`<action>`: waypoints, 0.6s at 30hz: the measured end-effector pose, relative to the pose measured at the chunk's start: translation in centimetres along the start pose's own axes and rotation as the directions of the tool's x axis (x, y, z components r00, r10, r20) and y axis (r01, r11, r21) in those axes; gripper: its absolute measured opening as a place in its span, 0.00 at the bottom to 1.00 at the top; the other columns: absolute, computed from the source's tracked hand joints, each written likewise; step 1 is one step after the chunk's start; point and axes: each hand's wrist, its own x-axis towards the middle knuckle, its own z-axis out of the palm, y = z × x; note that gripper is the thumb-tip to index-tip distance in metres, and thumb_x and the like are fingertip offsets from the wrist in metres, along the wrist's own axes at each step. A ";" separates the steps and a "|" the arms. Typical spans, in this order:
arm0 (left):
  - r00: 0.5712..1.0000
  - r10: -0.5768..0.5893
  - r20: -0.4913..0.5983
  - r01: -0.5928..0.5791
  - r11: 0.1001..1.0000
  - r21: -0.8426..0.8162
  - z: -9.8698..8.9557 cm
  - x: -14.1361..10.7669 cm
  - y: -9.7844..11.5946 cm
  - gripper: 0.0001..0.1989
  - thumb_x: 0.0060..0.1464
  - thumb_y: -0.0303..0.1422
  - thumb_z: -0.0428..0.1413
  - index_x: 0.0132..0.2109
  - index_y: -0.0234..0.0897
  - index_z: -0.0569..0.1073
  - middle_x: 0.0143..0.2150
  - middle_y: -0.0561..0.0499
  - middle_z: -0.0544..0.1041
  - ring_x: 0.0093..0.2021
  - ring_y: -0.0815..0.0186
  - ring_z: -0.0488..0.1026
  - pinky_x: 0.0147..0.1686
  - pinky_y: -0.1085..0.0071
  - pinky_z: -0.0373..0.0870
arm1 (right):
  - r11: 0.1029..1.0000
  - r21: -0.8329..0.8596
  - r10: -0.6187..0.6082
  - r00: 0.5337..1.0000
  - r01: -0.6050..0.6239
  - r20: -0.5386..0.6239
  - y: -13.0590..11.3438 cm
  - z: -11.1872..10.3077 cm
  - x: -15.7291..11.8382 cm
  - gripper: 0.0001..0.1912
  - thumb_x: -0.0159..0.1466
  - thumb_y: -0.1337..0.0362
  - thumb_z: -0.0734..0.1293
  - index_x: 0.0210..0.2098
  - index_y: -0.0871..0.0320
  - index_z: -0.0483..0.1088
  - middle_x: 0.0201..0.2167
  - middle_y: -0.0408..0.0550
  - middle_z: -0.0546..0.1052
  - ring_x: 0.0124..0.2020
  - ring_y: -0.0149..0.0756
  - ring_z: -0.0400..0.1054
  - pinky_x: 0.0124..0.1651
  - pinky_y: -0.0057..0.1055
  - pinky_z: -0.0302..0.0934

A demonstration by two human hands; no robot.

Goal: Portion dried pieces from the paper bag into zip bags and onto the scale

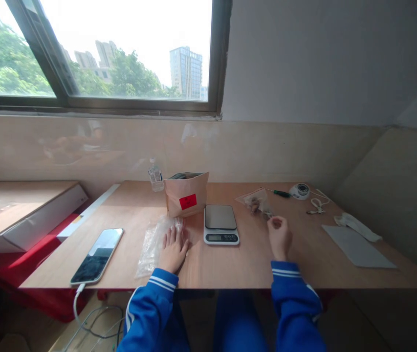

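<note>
My left hand (173,249) lies flat with its fingers spread, resting on transparent plastic bags (148,252). Fingers curled into a pinch, my right hand (279,237) is at the near corner of a small transparent bag (255,201) that has brown pieces inside. What the pinch holds, if anything, is too small to make out. Between the hands stands a white kitchen scale (221,225) with a grey plate and nothing on it. Behind the left hand, a brown paper pouch (186,194) with a red label stands upright, its top open.
A phone (98,256) on a white cable lies at the left. A water bottle (155,176) stands by the wall. At the back right are a green-handled screwdriver (281,193), a white dome camera (299,191) and its cable. A grey sheet (358,248) and white cloth (358,227) lie right.
</note>
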 end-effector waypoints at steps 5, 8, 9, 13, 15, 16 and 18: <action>0.964 -0.045 -0.262 -0.087 0.878 -0.471 -3.0 -0.7 5.8 0.25 0.62 0.39 0.44 0.63 0.33 0.58 0.66 0.36 0.57 0.67 0.55 0.53 0.64 0.52 0.51 | 0.899 0.427 0.167 0.979 -0.103 -0.116 -8.6 -2.8 -8.3 0.17 0.57 0.52 0.67 0.36 0.60 0.68 0.32 0.53 0.76 0.33 0.39 0.71 0.37 0.34 0.65; 0.993 0.029 -0.113 -0.099 0.715 -0.693 -5.7 -1.5 9.5 0.22 0.63 0.41 0.43 0.60 0.40 0.62 0.62 0.43 0.64 0.63 0.59 0.60 0.61 0.57 0.58 | 0.781 0.579 0.185 0.973 -0.232 0.140 -12.3 -3.2 -11.5 0.18 0.58 0.51 0.68 0.37 0.60 0.68 0.29 0.49 0.76 0.31 0.37 0.72 0.35 0.32 0.66; 0.997 0.058 -0.043 -0.071 0.681 -0.728 -6.5 -1.8 10.3 0.21 0.62 0.42 0.44 0.59 0.40 0.64 0.60 0.44 0.66 0.61 0.59 0.62 0.60 0.58 0.60 | 0.758 0.598 0.142 0.961 -0.261 0.239 -13.0 -3.2 -12.0 0.17 0.58 0.51 0.68 0.37 0.59 0.68 0.28 0.47 0.75 0.30 0.36 0.71 0.35 0.31 0.66; 0.961 0.182 0.209 0.057 0.608 -0.792 -7.6 -2.9 10.9 0.18 0.56 0.45 0.54 0.44 0.35 0.72 0.40 0.47 0.77 0.39 0.63 0.74 0.40 0.68 0.71 | 0.729 0.616 0.016 0.907 -0.298 0.421 -13.6 -2.6 -12.6 0.16 0.60 0.52 0.67 0.38 0.58 0.69 0.28 0.44 0.74 0.30 0.34 0.70 0.35 0.30 0.66; 0.944 0.184 0.273 0.112 0.603 -0.790 -7.2 -3.5 10.5 0.17 0.53 0.46 0.56 0.34 0.34 0.71 0.24 0.53 0.72 0.25 0.69 0.70 0.25 0.74 0.66 | 0.759 0.592 0.028 0.922 -0.271 0.385 -13.3 -2.1 -12.8 0.16 0.60 0.52 0.66 0.40 0.57 0.68 0.32 0.46 0.74 0.33 0.35 0.70 0.37 0.32 0.65; 0.948 0.147 0.283 0.145 0.592 -0.793 -6.9 -3.8 10.3 0.18 0.53 0.47 0.56 0.30 0.35 0.69 0.19 0.56 0.68 0.20 0.71 0.65 0.20 0.75 0.61 | 0.791 0.568 0.029 0.942 -0.225 0.333 -13.2 -1.8 -13.0 0.16 0.61 0.53 0.66 0.42 0.57 0.67 0.35 0.48 0.74 0.35 0.37 0.69 0.39 0.33 0.65; 0.966 0.016 0.257 0.210 0.534 -0.819 -6.5 -4.1 10.4 0.19 0.52 0.49 0.55 0.28 0.37 0.65 0.15 0.60 0.61 0.14 0.74 0.57 0.15 0.76 0.52 | 0.862 0.501 -0.019 0.983 -0.076 0.181 -13.4 -1.3 -13.6 0.14 0.60 0.55 0.66 0.42 0.56 0.67 0.40 0.51 0.72 0.40 0.40 0.67 0.43 0.37 0.63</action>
